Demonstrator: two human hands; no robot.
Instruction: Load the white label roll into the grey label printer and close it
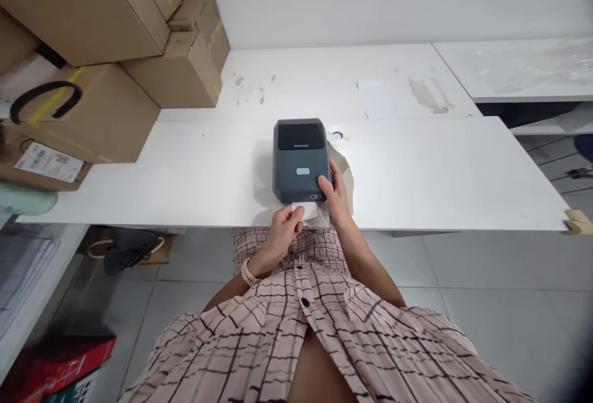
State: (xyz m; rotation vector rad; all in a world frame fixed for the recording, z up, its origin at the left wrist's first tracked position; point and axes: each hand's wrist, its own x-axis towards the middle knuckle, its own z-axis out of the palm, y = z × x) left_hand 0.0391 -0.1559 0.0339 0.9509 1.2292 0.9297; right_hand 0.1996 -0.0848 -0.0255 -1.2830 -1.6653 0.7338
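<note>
A white table runs across the head view, set against a plain white wall, with a second white surface butted up at the far right and grey floor tiles below. Cardboard boxes are stacked at the left end, one with a black strap handle and a shipping sticker on its side.

Near the table's front edge, roughly centred, sits a dark grey label printer, its long axis pointing away from the person, with the output slot facing them. A small white label sticks out of that slot, lying flat just over the table edge.

The left hand comes up from below the edge and pinches the near left corner of the label between thumb and forefinger; it is the hand on the label, and the label lies directly ahead of it, toward the printer. A pale watch band sits on that wrist.

The right hand rests against the printer's front right corner, fingers curled over the casing by the small front button, steadying the body rather than gripping the label. A sheet of beige backing paper lies beneath and beside the printer on the right.

A checked pink shirt fills the lower view.
</note>
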